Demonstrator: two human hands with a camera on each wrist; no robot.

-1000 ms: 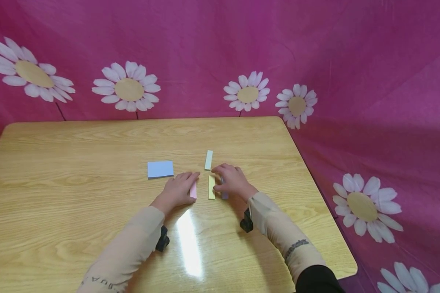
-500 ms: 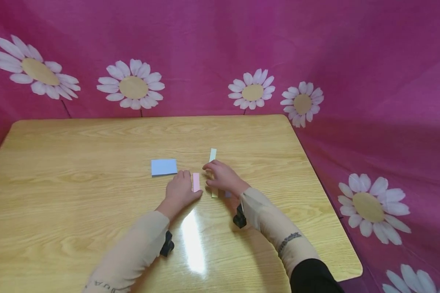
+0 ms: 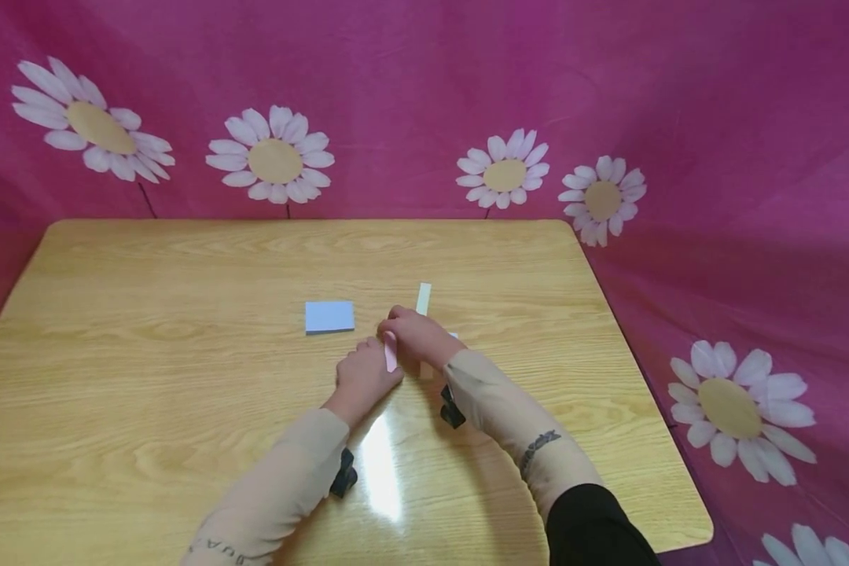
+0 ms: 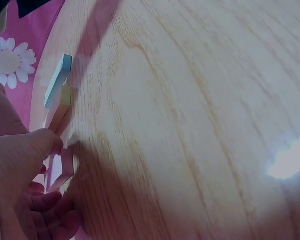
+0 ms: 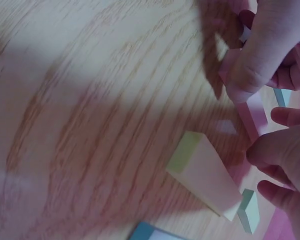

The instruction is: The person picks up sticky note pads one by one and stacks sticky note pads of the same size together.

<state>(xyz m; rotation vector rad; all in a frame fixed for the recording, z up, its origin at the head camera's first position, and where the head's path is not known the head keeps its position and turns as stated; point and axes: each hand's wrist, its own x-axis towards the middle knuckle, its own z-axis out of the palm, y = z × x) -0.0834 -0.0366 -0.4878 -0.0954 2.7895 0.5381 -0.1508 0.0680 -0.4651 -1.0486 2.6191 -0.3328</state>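
A narrow pink sticky-note pad (image 3: 391, 354) lies between my two hands. My left hand (image 3: 366, 379) holds it from the left, thumb at the near end and fingers bent along the side; its pale end shows in the left wrist view. My right hand (image 3: 419, 334) reaches over from the right with its fingertips right at the pad's far end. In the right wrist view these fingers (image 5: 285, 155) are loosely bent and spread around that end. A yellow sticky-note pad (image 5: 205, 172) lies below the right hand, mostly hidden in the head view.
A pale green narrow pad (image 3: 423, 297) lies behind the right hand. Beyond the left hand sits a larger blue note pad (image 3: 329, 317). A bluish pad (image 5: 145, 232) peeks in at the right wrist view's bottom. The wooden table (image 3: 184, 338) meets a pink flowered cloth (image 3: 396, 102).
My right hand has moved left, from beside the yellow pad, across it, to the pink pad's far end. The left hand stays by the pink pad. The head view has shifted slightly.
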